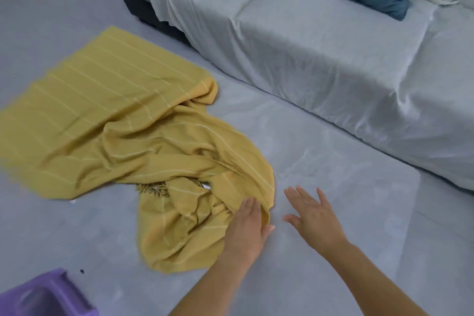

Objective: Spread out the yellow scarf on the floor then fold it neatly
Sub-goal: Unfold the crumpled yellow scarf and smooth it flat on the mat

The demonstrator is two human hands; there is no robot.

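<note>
From the head camera, which is the only view there is, the yellow scarf (pixel 107 120) lies on the grey floor (pixel 346 213) in front of the sheet-covered sofa (pixel 307 54), off toward the sofa's left end. The part of it nearest that end is already flat, its pale stripes running straight. The part farther out from the sofa is bunched in ropy folds, with a bit of fringe (pixel 151 188) tucked in among them. The left hand (pixel 246 228) rests on the crumpled corner farthest from the sofa, its fingers lying fairly straight on the cloth. The hem laps over the thumb side, so I cannot tell whether it pinches the edge or only presses it. The right hand (pixel 314 218) is open with fingers spread, holding nothing, over bare floor just beside that corner. I'd say the spreading is about half done and no folding has begun. The next move calls for a sure hold on the bunched edge, then drawing it out along the sofa front until the folds flatten.
</note>
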